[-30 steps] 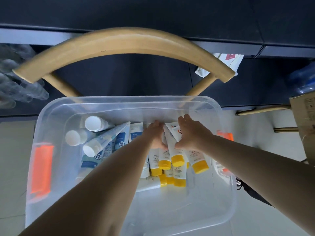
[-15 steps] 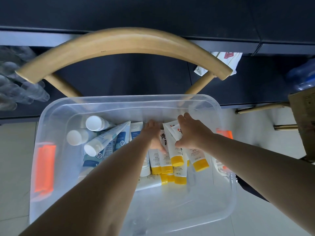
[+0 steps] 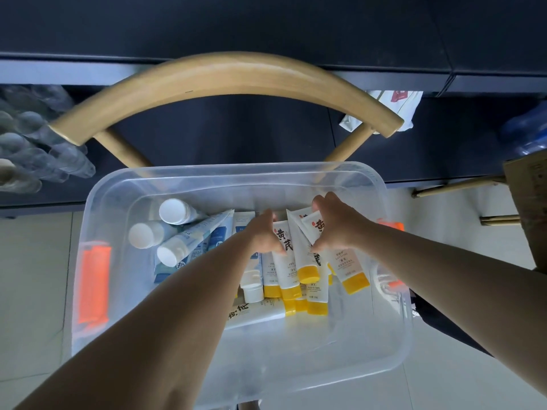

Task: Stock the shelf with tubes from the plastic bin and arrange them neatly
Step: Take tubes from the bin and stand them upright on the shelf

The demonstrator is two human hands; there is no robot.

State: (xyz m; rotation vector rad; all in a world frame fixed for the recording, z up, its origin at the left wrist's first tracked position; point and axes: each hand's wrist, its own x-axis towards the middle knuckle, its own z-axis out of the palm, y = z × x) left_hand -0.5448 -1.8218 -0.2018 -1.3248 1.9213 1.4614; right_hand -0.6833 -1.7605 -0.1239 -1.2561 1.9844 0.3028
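**In the bin, tubes gathered under both hands**

In the middle of the bin, the yellow-capped tubes were seen lying with caps toward the person and crimped ends toward the far wall. The right hand was curled over two of them near their crimped ends; the left hand was pressed against the neighbouring tube, its grip not clearly shown. The blue tubes lay well left, nearer the left arm. A lift along the tubes' long axis was judged likely.
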